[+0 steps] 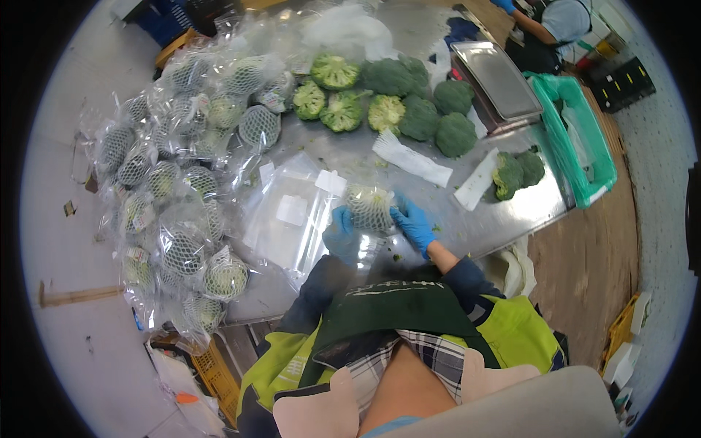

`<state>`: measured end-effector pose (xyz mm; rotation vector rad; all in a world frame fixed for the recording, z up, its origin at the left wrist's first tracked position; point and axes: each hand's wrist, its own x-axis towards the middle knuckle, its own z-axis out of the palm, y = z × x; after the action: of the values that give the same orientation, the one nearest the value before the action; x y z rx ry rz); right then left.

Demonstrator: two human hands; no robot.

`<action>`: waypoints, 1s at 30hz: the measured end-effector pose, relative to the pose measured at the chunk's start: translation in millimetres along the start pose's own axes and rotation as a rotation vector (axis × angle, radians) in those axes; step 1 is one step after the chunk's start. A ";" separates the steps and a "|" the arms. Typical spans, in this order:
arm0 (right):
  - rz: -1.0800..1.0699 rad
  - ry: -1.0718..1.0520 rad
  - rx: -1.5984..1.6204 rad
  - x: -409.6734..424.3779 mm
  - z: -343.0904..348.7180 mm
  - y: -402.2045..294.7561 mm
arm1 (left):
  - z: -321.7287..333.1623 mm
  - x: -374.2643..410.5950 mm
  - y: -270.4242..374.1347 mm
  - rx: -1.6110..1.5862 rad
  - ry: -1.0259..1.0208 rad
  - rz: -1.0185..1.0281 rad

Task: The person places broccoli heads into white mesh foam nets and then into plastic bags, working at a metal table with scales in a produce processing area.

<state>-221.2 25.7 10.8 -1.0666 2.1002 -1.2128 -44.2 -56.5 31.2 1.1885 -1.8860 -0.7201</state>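
A broccoli head in a white foam net (pixel 370 208) is held just above the steel table (pixel 328 150), in front of me. My right hand (pixel 414 223), in a blue glove, grips the net at its right end. At its left side, my left hand (pixel 340 230), also gloved in blue, closes on the broccoli; clear film seems to cover this blurred hand. Flat clear plastic bags (pixel 274 230) with white labels (pixel 292 209) lie to the left. An unused foam net (pixel 412 159) rests beyond my right hand, with another foam net (pixel 475 179) further right.
Bagged, netted broccoli heads (pixel 183 252) are heaped along the left side. Bare broccoli heads (pixel 419 117) stand at the back; two more broccoli heads (pixel 517 172) sit at right. Beyond are a scale (pixel 497 79) and a green-lined bin (pixel 594 183). Another person (pixel 547 33) stands at far right.
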 end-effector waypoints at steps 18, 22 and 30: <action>-0.586 -0.507 0.461 40.8 -24.4 -321.4 | -307.1 135.0 106.0 -0.452 0.456 0.073; -0.522 -0.428 0.374 76.9 -12.1 -236.9 | -385.4 188.0 83.0 0.235 0.804 0.344; 0.019 -0.010 -0.024 -4.0 -89.1 12.1 | -489.2 160.2 -322.6 1.632 0.041 0.017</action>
<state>-287.9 76.5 43.8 -1.0582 2.1183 -1.1736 478.4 -360.4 91.1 1.9676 -2.3199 1.1681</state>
